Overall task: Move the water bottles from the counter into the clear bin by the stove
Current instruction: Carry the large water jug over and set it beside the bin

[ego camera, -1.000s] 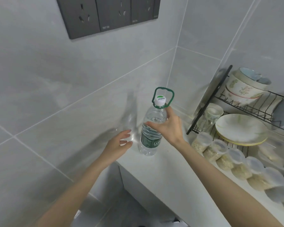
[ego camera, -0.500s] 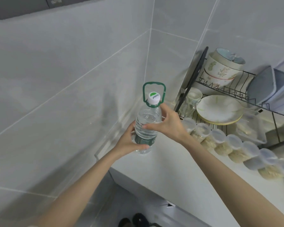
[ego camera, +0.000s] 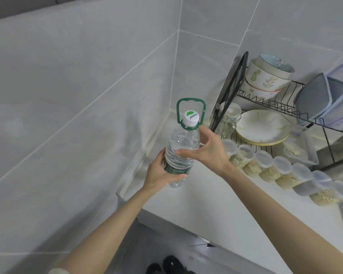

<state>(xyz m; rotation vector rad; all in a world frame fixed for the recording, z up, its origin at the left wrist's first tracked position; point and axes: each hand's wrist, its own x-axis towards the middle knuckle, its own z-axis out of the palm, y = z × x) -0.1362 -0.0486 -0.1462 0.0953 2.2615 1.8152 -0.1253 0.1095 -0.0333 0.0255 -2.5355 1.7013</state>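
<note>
A clear water bottle (ego camera: 182,143) with a white cap, a green carry handle and a green label stands upright over the left end of the white counter (ego camera: 216,196). My left hand (ego camera: 162,173) wraps the lower body of the bottle, over the label. Higher up, my right hand (ego camera: 208,151) holds the bottle's shoulder from the right side. Whether the bottle's base touches the counter is hidden by my left hand. No clear bin or stove is in view.
A black wire dish rack (ego camera: 281,107) with bowls (ego camera: 267,78), plates (ego camera: 263,127) and a glass stands at the back right. A row of several lidded jars of grain (ego camera: 281,171) lies along the counter. Tiled walls close in on the left and behind. Dark shoes (ego camera: 166,265) show on the floor.
My left hand came from the counter's edge and closed around the lower bottle. The right hand kept its grip near the top. The view dropped and swung right.
</note>
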